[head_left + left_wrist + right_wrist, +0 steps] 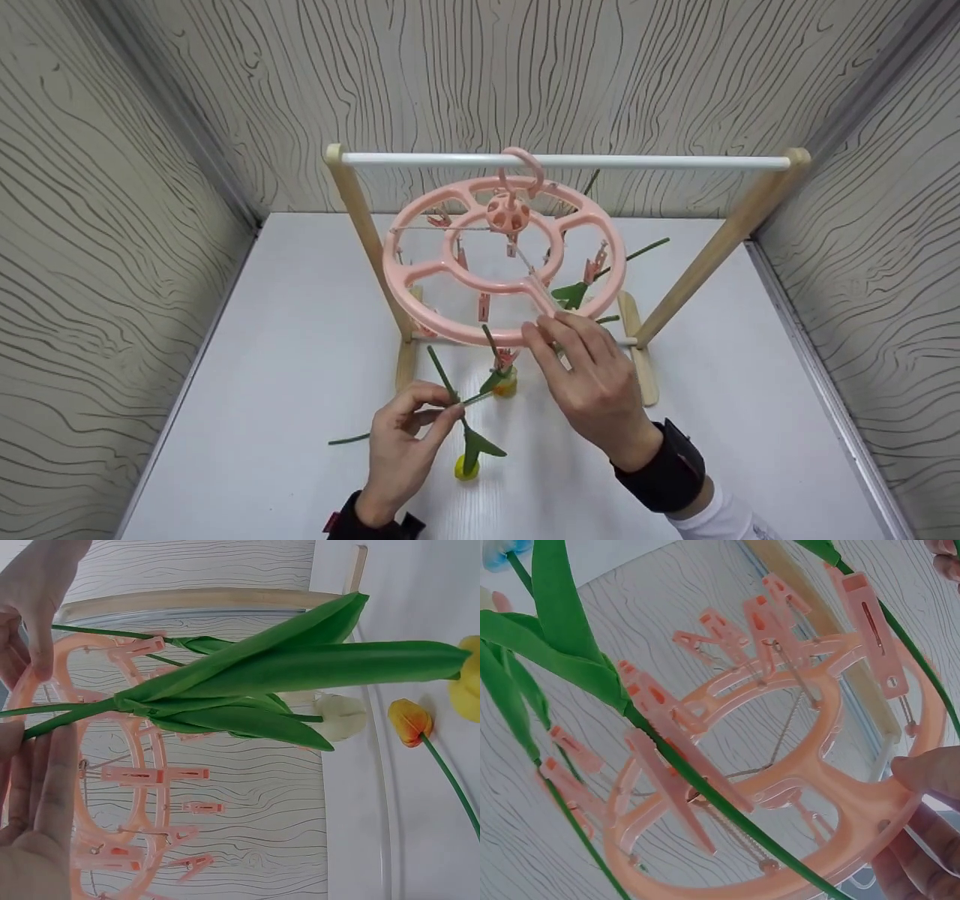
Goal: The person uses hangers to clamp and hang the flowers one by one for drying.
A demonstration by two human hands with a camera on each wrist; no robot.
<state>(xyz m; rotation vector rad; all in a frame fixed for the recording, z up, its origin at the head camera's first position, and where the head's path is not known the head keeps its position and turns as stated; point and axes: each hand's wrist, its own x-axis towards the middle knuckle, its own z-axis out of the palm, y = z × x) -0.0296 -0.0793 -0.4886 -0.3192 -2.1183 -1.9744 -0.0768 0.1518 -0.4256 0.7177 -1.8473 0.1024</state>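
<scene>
Gently now: light pinch, steady hold

With the left hand, pinching between thumb and forefinger the green stem of a yellow tulip, bloom downward, just below the near edge of the pink ring. With the right hand, gripping the ring's near rim, thumb on one side and fingers on the other. Under the ring, several pink clips, some closed on stems, others with none visible. Below the ring, lying on the white table, an orange tulip.

For good work here, probably best to hold the rim firmly and avoid pulling down, the ring being hung from the white rail above by a hook. Better to pinch between leaves and stem end, leaving bare stem for a clip to bite. Likely necessary to free a hand from the rim for squeezing a clip fully before feeding in the stem. Take care not to snag the neighbouring hung tulip at the ring's near rim.
</scene>
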